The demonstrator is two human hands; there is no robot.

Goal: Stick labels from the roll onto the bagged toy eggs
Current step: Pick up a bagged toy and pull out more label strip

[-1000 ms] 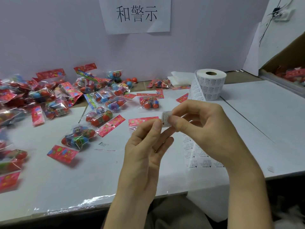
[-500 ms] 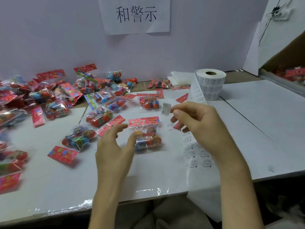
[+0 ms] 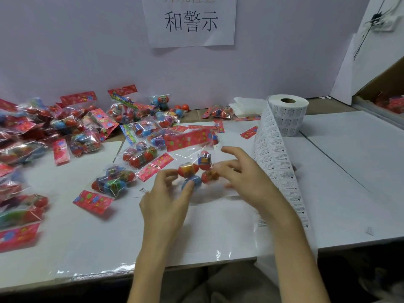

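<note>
Bag of toy eggs: held up just above the white table, front centre, red header card tilted away from the person. Left hand grips it from below, thumb on the blue egg and fingers curled round the red-and-yellow one through the plastic. Right hand comes in from the right, fingers spread and nearly straight, tips against the bag's right edge by the orange egg (too blurred to tell whether a label sits under them).

Just right of that hand, the label strip runs from the label roll, standing on end at the back right, down across the table and over its near edge.

Left side: a loose pile of bagged eggs spreads from the wall forward, with single bags nearer the hands. A few loose eggs lie at the wall. Paper sign on the wall above. Cardboard box far right.
</note>
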